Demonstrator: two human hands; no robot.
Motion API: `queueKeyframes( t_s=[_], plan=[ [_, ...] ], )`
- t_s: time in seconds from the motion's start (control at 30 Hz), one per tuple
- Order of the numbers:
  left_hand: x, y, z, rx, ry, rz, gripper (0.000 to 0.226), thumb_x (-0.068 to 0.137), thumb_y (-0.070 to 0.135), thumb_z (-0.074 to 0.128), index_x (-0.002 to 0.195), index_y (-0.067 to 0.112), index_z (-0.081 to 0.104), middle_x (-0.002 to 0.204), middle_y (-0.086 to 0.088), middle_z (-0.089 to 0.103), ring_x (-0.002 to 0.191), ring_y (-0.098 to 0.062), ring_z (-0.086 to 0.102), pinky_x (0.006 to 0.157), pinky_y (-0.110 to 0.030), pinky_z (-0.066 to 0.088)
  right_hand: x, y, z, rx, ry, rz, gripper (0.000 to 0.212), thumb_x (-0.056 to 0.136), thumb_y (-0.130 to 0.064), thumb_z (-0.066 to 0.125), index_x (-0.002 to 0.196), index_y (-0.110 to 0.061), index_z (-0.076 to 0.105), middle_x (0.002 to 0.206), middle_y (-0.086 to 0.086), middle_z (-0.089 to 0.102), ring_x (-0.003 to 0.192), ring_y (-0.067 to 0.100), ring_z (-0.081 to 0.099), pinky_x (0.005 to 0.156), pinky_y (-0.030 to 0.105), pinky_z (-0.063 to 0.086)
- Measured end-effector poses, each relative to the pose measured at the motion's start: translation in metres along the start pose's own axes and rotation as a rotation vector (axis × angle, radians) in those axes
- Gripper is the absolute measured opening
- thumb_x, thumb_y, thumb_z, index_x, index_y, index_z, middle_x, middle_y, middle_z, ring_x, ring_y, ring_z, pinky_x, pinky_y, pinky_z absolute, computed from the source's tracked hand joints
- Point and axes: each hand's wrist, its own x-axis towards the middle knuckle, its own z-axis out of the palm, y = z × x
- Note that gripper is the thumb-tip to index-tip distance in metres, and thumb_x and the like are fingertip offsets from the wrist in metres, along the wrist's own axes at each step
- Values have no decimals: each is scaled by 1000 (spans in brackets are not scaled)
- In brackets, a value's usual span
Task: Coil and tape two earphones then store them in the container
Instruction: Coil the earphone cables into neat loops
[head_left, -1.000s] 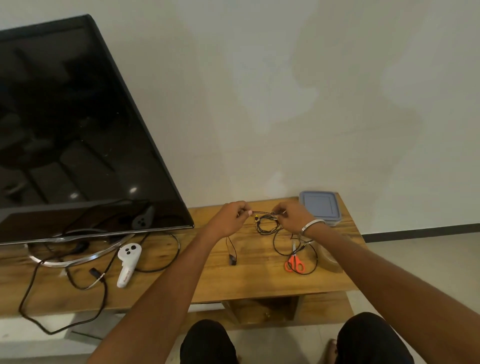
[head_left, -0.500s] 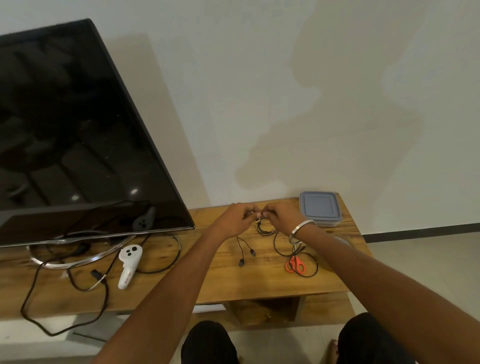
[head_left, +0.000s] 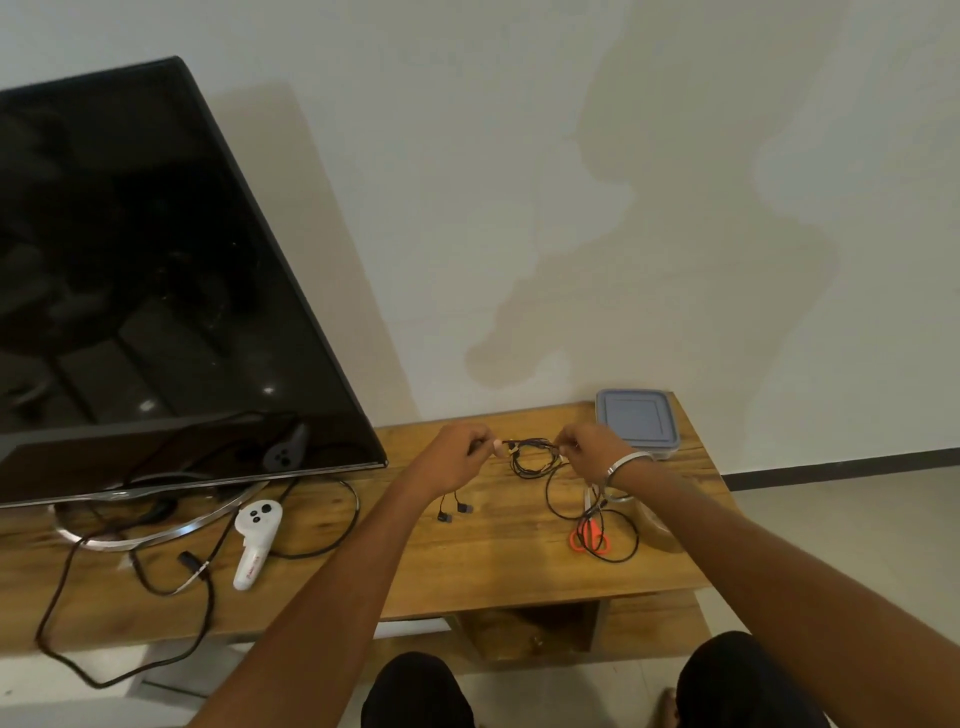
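A black earphone cable (head_left: 535, 457) is stretched in a small coil between my two hands above the wooden table (head_left: 498, 566). My left hand (head_left: 457, 457) pinches its left end, and two earbuds (head_left: 454, 512) dangle below that hand. My right hand (head_left: 592, 452) pinches the coil's right side. A second black earphone (head_left: 618, 525) lies loose on the table under my right wrist, over orange-handled scissors (head_left: 589, 540). The grey lidded container (head_left: 636, 423) sits shut at the table's back right corner.
A large black TV (head_left: 145, 291) on a metal ring stand fills the left side. A white controller (head_left: 254, 540) and several black cables (head_left: 156, 577) lie in front of it. A clear tape roll (head_left: 660, 527) sits near the right edge. My knees are below the table.
My hands have drawn a little apart again, stretching the coil between them. The dangling earbuds hang lower under my left hand, and the view has tilted slightly.
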Motion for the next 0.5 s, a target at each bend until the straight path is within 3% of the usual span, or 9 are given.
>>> queueKeyframes(
  t_s=[0.17, 0.23, 0.3, 0.37, 0.43, 0.5],
  plan=[
    [2, 9, 8, -15, -6, 18, 24, 99, 33, 50, 84, 24, 67, 68, -5, 54, 61, -19, 44, 58, -29, 33, -6, -21, 7, 86, -30, -149, 30, 92, -18, 52, 121, -12, 56, 118, 9, 62, 107, 26, 59, 84, 30, 47],
    [5, 13, 11, -6, -12, 35, 25, 99, 32, 50, 79, 25, 64, 74, -8, 59, 65, -20, 49, 60, -29, 36, -7, -32, 10, 142, -10, -207, 27, 93, -23, 52, 117, -12, 57, 112, 10, 65, 101, 26, 61, 84, 35, 50],
    [5, 17, 12, -5, 3, 45, 26, 99, 32, 50, 74, 32, 58, 72, -5, 57, 62, -16, 46, 58, -28, 35, -6, -38, 11, 146, 14, -211, 24, 94, -24, 51, 110, -10, 59, 99, 11, 66, 91, 28, 62, 72, 32, 49],
    [5, 15, 10, -9, 16, 30, 24, 99, 34, 50, 80, 28, 63, 73, -8, 59, 61, -17, 46, 58, -30, 36, -5, -39, 10, 128, 35, -186, 21, 94, -22, 50, 105, -10, 63, 91, 10, 67, 84, 27, 62, 63, 26, 43],
    [4, 10, 8, -8, 20, 26, 25, 98, 36, 51, 87, 21, 67, 81, -15, 65, 66, -24, 52, 62, -32, 40, -4, -37, 7, 95, 70, -205, 23, 94, -19, 50, 103, -9, 68, 95, 12, 70, 88, 26, 63, 68, 26, 41],
    [2, 6, 7, -12, 25, 27, 25, 97, 37, 53, 87, 21, 69, 80, -17, 64, 63, -21, 49, 60, -31, 39, -4, -34, 5, 90, 85, -226, 23, 94, -16, 49, 101, -9, 70, 95, 11, 71, 84, 22, 62, 65, 19, 39]
  ],
)
